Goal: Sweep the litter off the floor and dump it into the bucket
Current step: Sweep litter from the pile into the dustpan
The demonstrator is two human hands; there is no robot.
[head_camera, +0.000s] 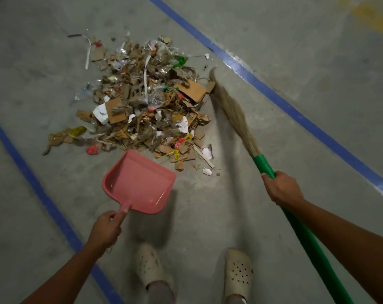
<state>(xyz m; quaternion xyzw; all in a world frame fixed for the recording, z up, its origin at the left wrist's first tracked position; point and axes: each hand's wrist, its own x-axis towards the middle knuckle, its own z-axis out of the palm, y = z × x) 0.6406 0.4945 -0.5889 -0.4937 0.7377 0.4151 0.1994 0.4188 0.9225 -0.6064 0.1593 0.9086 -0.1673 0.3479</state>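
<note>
The pink dustpan (140,183) is gripped by the left hand (106,231), mouth angled toward the litter pile (146,102) — the broom (234,113), bristles pointing away, is grasped by the right hand (282,189).

Dim light, soft blur, wide-angle edge bending.

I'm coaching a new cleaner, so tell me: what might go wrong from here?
The litter pile dwarfs the pink dustpan in the left hand, so one big sweep would likely spill over. The broom, gripped by the right hand, has its bristles at the pile's right edge, not opposite the pan; a push may scatter scraps sideways past it.
</note>
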